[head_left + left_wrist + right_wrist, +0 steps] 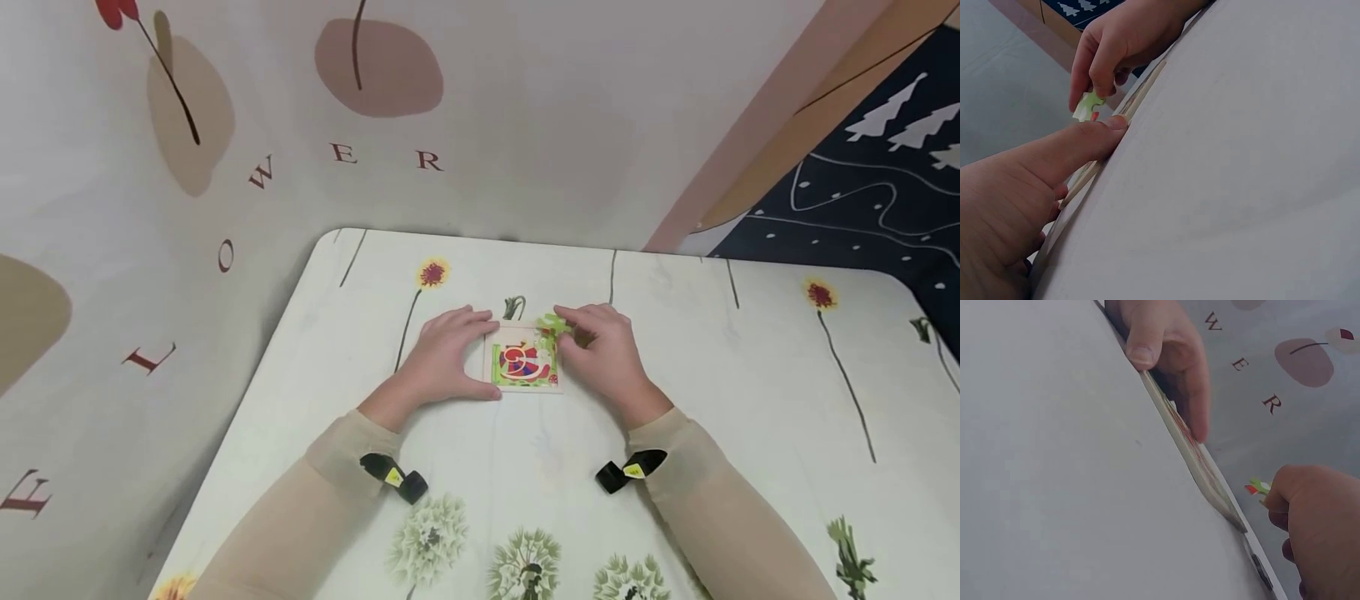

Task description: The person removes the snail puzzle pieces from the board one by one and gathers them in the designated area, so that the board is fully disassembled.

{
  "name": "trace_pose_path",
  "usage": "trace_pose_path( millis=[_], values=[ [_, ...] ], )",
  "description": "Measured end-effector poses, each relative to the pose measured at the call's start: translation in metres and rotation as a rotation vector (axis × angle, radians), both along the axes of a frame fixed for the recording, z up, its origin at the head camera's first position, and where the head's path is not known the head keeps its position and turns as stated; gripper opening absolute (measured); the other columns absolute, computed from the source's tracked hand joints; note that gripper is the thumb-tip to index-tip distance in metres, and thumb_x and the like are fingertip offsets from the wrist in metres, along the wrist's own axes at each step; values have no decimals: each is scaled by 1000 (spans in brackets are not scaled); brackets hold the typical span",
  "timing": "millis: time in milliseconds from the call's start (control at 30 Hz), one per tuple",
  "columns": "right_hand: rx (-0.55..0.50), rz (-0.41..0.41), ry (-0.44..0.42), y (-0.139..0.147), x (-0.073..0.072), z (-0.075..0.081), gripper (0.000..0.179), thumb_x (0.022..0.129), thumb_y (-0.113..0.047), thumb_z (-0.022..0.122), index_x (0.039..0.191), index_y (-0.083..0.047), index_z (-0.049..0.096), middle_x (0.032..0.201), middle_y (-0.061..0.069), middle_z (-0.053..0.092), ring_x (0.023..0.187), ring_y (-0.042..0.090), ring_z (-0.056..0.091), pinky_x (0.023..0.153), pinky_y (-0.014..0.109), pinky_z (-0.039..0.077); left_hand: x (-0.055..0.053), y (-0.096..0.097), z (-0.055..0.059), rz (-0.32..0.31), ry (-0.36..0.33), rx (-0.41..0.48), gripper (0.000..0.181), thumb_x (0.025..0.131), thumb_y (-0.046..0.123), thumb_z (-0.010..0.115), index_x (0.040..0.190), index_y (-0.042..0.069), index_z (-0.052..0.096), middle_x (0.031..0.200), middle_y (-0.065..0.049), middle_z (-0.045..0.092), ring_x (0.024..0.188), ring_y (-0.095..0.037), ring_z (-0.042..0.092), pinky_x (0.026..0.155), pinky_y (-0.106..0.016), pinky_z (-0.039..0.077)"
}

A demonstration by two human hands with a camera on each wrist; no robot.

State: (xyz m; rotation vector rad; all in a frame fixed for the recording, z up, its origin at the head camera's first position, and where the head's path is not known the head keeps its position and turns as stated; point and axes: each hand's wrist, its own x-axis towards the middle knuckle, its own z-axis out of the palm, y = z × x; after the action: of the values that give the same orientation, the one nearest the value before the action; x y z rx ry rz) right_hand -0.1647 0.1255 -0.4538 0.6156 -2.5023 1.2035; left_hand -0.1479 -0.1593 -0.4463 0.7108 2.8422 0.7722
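Note:
A small square wooden jigsaw puzzle [523,389] with a light frame lies on the table. Its picture shows a red, blue and white snail on green. My left hand [444,354] holds the puzzle at its left side, thumb on the near edge and fingertips by the far edge. Between thumb and fingers, my right hand [607,354] pinches a light green puzzle piece [551,323] over the far right corner of the frame. A red patch shows on this piece [1259,486] in the right wrist view, where the fingers hide part of it.
The white tabletop [750,400] is printed with flowers and dandelions. Behind it and at the left rises a pale wall [540,167] with printed letters. A dark panel [862,200] with white trees stands at the back right.

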Motion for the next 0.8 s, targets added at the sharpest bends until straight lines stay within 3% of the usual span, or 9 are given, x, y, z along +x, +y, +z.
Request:
trace_pose_path(
  millis=[267, 567, 800],
  values=[
    [-14, -46, 3, 22, 1, -5, 38, 87, 2, 75, 124, -5, 80, 105, 9, 79, 99, 27, 64, 95, 51, 44, 0, 4, -3, -5, 4, -5, 106, 70, 59, 95, 157, 14, 55, 167, -4, 43, 159, -32, 27, 125, -61, 21],
    [-60, -128, -144, 51, 8, -2, 43, 89, 5, 69, 129, -8, 78, 113, 10, 76, 106, 18, 60, 90, 30, 46, 0, 5, -2, -5, 10, -9, 106, 69, 60, 95, 157, 14, 55, 167, -5, 44, 159, -31, 27, 125, -60, 20],
    [-59, -173, -181, 71, 7, -2, 43, 91, 6, 64, 130, -6, 78, 113, 12, 75, 100, 12, 57, 85, 15, 44, 1, 1, -1, 7, 5, -17, 106, 70, 60, 95, 157, 15, 55, 167, -4, 43, 159, -31, 27, 125, -59, 20]
  ],
)
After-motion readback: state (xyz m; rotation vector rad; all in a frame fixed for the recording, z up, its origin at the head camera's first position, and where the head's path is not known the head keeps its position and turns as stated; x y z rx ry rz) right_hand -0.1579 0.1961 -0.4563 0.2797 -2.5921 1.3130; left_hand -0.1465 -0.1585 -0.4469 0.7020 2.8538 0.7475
